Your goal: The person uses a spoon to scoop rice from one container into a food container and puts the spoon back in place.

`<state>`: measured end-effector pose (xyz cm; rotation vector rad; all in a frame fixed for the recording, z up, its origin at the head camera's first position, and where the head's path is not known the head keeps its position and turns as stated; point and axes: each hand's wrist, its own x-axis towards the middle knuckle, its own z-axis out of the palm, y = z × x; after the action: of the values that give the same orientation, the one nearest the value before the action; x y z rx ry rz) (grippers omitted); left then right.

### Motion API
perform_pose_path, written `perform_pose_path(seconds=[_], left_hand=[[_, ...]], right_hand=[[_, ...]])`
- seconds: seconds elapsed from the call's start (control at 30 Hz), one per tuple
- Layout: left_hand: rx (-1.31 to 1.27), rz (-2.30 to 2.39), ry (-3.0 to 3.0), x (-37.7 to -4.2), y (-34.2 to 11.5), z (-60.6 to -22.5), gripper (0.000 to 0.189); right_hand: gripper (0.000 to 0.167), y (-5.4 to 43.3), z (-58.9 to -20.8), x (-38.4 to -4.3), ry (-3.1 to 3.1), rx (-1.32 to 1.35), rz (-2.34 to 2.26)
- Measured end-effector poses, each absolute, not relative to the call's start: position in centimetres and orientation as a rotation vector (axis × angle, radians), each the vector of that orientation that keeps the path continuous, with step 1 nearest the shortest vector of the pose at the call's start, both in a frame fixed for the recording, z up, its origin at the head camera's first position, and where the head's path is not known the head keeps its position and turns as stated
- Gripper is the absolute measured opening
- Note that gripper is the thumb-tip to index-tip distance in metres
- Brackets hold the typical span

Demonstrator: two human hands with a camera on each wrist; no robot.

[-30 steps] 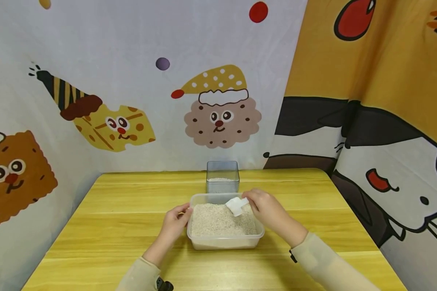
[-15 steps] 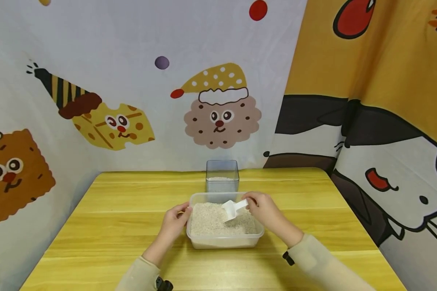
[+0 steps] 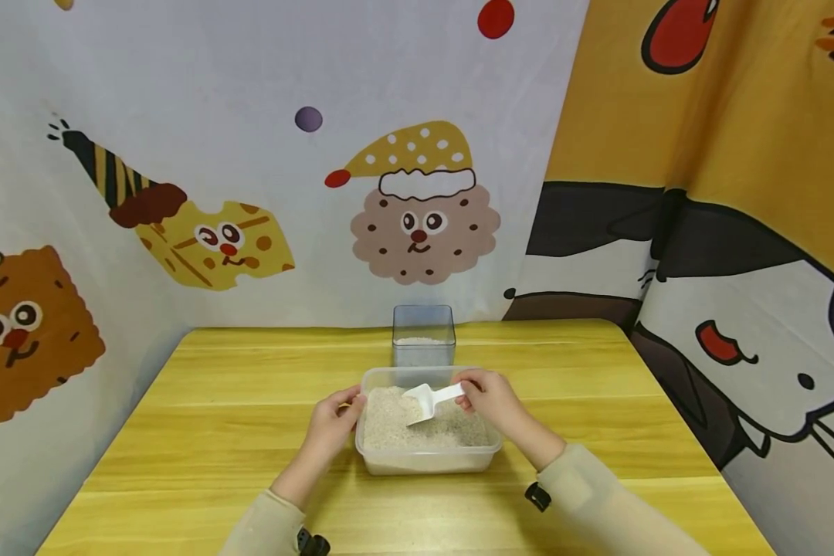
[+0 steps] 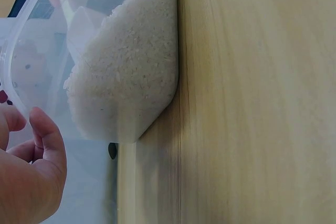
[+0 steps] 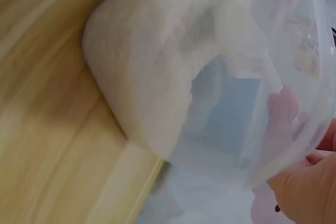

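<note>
A clear plastic container (image 3: 427,463) full of rice (image 3: 385,425) stands on the table in the head view. My left hand (image 3: 335,417) grips its left rim; thumb and finger meet at that rim in the left wrist view, where the hand (image 4: 37,169) is low at the left. A white scoop (image 3: 424,403) tilts over the rice, its lower edge at the surface. My right hand (image 3: 496,403) pinches the scoop's handle near the container's right side. Through the cloudy wall in the right wrist view, fingers of the right hand (image 5: 307,190) show beside the rim.
Behind the container stands a smaller bluish see-through box (image 3: 424,324) with some white grains in it. The wooden table (image 3: 250,409) ends at a cartoon-printed cloth (image 3: 250,93) at the back. More printed cloth hangs on both sides.
My right hand has carried the scoop leftward and slightly down across the rice, and the scoop has turned so its mouth faces left. The left hand stays at the container's rim.
</note>
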<state>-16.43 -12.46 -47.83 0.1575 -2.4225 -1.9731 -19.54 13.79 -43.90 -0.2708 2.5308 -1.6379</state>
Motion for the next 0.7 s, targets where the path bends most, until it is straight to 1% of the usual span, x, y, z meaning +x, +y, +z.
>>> perform_pose_path(seconds=[0.3,0.7], left_hand=[[0.174,-1.957,-2.424,-16.2,-12.3,-47.9,0.04],[0.164,-1.969,-2.415,-16.0,-12.1,-47.8,0.041]], right_hand=[[0.021,12.8,-44.1,-19.5,2.378,-0.221,-1.747],[0.021,12.1,-44.3,-19.6,2.314,-0.057,-1.81]])
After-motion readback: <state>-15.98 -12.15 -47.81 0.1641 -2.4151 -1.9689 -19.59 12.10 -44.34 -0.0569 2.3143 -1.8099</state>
